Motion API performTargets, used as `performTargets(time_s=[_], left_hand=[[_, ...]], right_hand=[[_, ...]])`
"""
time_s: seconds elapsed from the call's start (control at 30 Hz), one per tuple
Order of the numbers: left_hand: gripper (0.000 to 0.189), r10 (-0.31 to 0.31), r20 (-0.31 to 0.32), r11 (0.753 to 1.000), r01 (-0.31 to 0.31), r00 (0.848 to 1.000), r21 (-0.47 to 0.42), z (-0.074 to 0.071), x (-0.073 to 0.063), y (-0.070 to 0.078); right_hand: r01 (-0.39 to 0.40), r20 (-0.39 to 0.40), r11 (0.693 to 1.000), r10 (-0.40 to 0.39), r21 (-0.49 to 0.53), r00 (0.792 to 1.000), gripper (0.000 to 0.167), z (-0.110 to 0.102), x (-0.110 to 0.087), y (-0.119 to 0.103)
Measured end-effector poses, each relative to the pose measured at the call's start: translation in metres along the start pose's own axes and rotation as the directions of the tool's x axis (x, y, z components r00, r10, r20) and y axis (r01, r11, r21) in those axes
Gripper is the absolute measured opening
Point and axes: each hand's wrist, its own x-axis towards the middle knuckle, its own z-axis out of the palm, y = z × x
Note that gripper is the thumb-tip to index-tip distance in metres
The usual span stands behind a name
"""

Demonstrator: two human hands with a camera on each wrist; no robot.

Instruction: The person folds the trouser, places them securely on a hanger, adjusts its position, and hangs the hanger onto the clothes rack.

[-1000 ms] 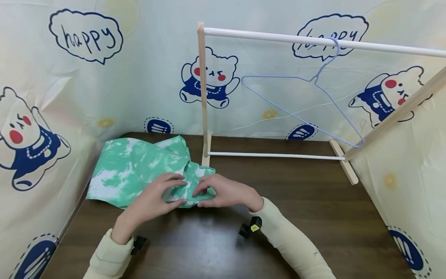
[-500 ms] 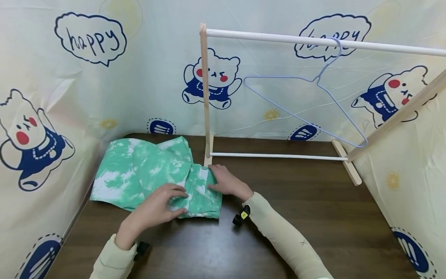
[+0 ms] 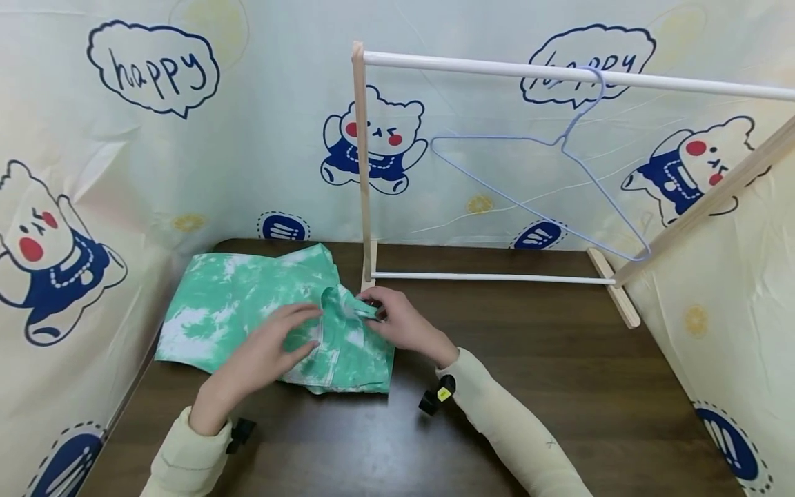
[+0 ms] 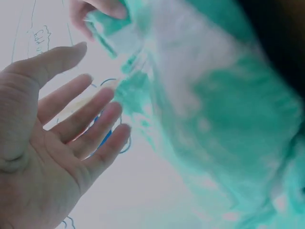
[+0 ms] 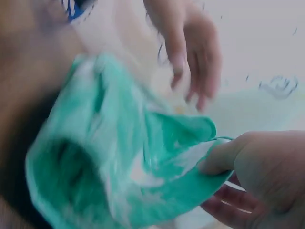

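- The left hand (image 3: 267, 348) is above the cloth, its fingers straight and loosely spread, thumb held apart; it has hold of nothing. Whether a fingertip touches the cloth, I cannot tell.
- The right hand (image 3: 406, 321) pinches a corner of the cloth between thumb and fingers, lifting that edge into a fold.
- The cloth (image 3: 248, 297), green with white blotches, lies on the counter (image 3: 509, 338) under the left hand and reaches out to its left; its other end runs across to the right hand.
- Between the hands the cloth is rumpled; the right-wrist view shows a round, hollow opening in it, slightly blurred.
- Beyond the right hand stands a rack (image 3: 491, 277) of wooden posts and white bars, its near post just past that hand's fingers.
- A blue hanger (image 3: 564, 140) hangs from the top bar, past the right hand and to its right.
- Behind both hands is a pale sheet (image 3: 279, 138) printed with bears and "happy".
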Motion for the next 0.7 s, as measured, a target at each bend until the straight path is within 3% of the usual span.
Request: performTargets(time_s=[0.13, 0.23, 0.33, 0.4, 0.5, 0.57, 0.63, 0.7], left_hand=[[0.068, 0.094, -0.095, 0.994, -0.088, 0.991, 0.067, -0.009, 0.011, 0.002], [0.075, 0.132, -0.096, 0.988, -0.123, 0.987, 0.097, -0.012, 0.018, 0.004], [0.059, 0.138, -0.053, 0.986, -0.132, 0.989, 0.098, -0.013, 0.021, 0.004], [0.045, 0.133, -0.030, 0.986, -0.129, 0.991, 0.102, -0.014, 0.020, 0.005], [0.032, 0.134, -0.029, 0.984, -0.130, 0.991, 0.120, -0.015, 0.017, 0.005], [0.029, 0.145, -0.045, 0.981, -0.138, 0.988, 0.136, -0.017, 0.014, 0.006], [0.029, 0.160, -0.056, 0.977, -0.150, 0.986, 0.152, -0.017, 0.010, 0.007], [0.028, 0.170, -0.054, 0.973, -0.159, 0.984, 0.166, -0.018, 0.006, 0.009]], right_hand=[[0.137, -0.004, 0.990, -0.137, 0.025, 0.991, 0.040, -0.007, -0.006, -0.030], [0.234, 0.021, 0.971, -0.235, 0.052, 0.972, 0.042, -0.010, -0.011, -0.048], [0.291, 0.108, 0.944, -0.309, 0.157, 0.945, 0.036, -0.011, -0.016, -0.057], [0.273, 0.152, 0.934, -0.312, 0.231, 0.938, 0.027, -0.011, -0.018, -0.055], [0.161, 0.129, 0.955, -0.197, 0.248, 0.972, 0.021, -0.009, -0.018, -0.039], [0.041, 0.088, 0.987, -0.055, 0.158, 0.995, 0.023, -0.007, -0.017, -0.022], [-0.100, 0.082, 0.995, 0.098, 0.019, 0.992, 0.028, -0.002, -0.017, -0.006], [-0.207, 0.116, 0.971, 0.221, -0.122, 0.968, 0.037, 0.005, -0.019, 0.006]])
